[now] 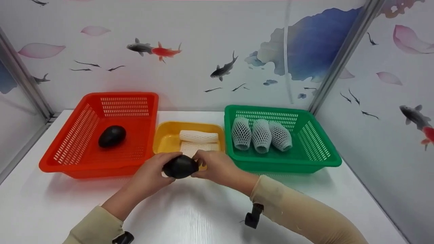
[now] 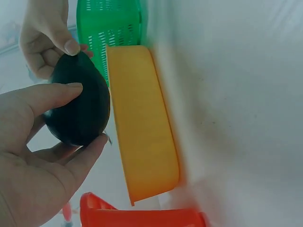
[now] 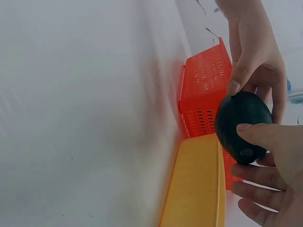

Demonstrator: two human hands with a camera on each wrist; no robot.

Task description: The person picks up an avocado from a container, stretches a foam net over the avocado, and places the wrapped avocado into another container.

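A dark green, nearly black avocado (image 1: 180, 166) is held up between both hands, in front of the yellow basket (image 1: 166, 135). My left hand (image 1: 153, 174) grips its wide side, thumb on one face and fingers on the other, as the left wrist view shows. My right hand (image 1: 218, 168) pinches the opposite end; in the right wrist view its thumb lies on the avocado (image 3: 244, 123) with the other fingers spread below. White foam net sleeves (image 1: 198, 136) lie in the yellow basket, partly hidden behind the hands.
At left stands a red basket (image 1: 101, 167) with another dark avocado (image 1: 112, 136) in it. The green basket (image 1: 284, 164) at right contains three net-sleeved items (image 1: 261, 135), side by side at its left. A patterned wall (image 1: 203, 40) rises behind the white table (image 1: 190, 217).
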